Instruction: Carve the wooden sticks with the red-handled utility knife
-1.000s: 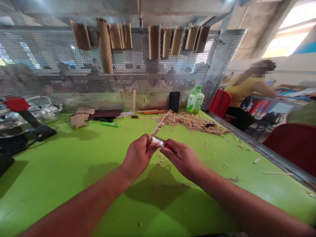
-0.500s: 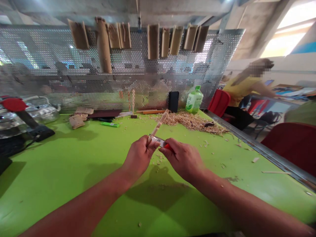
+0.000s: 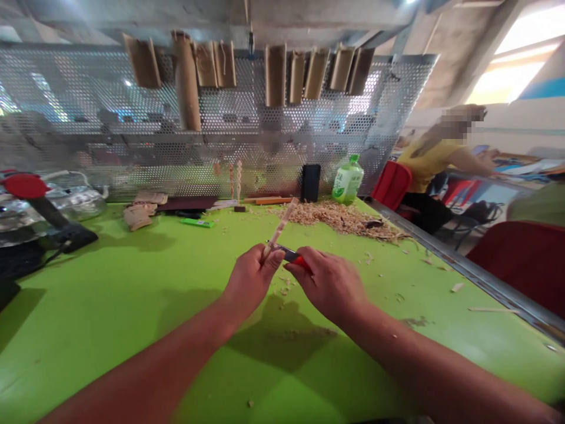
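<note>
from the head view, the left hand [image 3: 251,281] is clenched round the lower end of a pale carved wooden stick [image 3: 279,227]. the stick's long axis rises out of the left fingers [image 3: 270,263], running away from the body and leaning a little to the right, so its free tip points forward and up, toward the far side of the green work table [image 3: 110,359]. the right hand [image 3: 329,287] is curled too, its fingers [image 3: 304,271] pinching a small craft knife [image 3: 291,255] with a red handle. the knife lies almost level across the body, its steel blade pointing left toward the foot of the stick, just above the left fingers. those fingers partly hide the spot where blade and wood meet, so i cannot tell whether they touch.

beyond the fingertips and to the right lies a heap of wood shavings [image 3: 338,219], with loose chips [image 3: 286,282] just below the fingers. farther past the fingers stand a green-capped plastic bottle [image 3: 348,181] and a black upright slab [image 3: 311,182], in front of a perforated metal panel [image 3: 220,153]. well to the right of the fingers, a co-worker in a yellow shirt [image 3: 430,159] sits at another table.
</note>
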`<state>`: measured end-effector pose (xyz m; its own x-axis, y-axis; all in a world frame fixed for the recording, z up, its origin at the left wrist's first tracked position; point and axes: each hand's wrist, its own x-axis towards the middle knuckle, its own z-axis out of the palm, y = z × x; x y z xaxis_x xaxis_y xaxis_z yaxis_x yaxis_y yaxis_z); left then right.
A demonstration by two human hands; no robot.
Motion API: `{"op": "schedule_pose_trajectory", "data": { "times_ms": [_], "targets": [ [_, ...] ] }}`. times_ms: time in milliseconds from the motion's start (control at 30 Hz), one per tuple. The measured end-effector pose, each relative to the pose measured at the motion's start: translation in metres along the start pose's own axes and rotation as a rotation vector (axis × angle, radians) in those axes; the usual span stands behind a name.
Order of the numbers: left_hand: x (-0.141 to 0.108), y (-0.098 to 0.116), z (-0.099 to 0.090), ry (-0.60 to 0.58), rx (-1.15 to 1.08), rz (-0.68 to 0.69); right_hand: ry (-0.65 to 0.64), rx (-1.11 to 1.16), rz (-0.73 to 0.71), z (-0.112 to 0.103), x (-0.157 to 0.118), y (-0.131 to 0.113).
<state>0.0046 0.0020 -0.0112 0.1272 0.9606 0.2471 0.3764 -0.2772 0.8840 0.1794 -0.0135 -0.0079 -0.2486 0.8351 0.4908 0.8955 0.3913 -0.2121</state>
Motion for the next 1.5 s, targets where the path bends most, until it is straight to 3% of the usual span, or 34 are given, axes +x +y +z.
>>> {"op": "schedule_pose_trajectory", "data": {
  "times_ms": [167,267,367,433,600,767,1267,1500],
  "targets": [
    [-0.002,0.003,-0.001,-0.201,-0.356,-0.180,-0.028,0.104,0.088,0.003,0.007,0.007],
    [-0.001,0.002,-0.001,-0.312,-0.562,-0.192,-0.178,0.456,0.155,0.006,0.012,0.011],
    [0.001,-0.003,-0.001,-0.296,-0.635,-0.138,-0.398,0.878,0.135,0.008,0.015,0.015],
    [0.003,-0.005,-0.002,-0.255,-0.616,-0.121,-0.434,0.975,0.126,0.009,0.016,0.017],
    [0.007,-0.006,-0.006,-0.207,-0.479,-0.126,-0.261,0.736,0.060,0.010,0.015,0.021],
    [0.007,-0.002,-0.008,-0.209,-0.454,-0.100,-0.199,0.710,0.066,0.007,0.012,0.020],
    [0.005,0.001,-0.011,-0.273,-0.434,-0.068,-0.219,0.655,0.041,0.007,0.011,0.020],
    [0.004,0.000,-0.017,-0.286,-0.262,0.006,-0.297,0.639,-0.016,0.001,0.012,0.023]
  ]
}}
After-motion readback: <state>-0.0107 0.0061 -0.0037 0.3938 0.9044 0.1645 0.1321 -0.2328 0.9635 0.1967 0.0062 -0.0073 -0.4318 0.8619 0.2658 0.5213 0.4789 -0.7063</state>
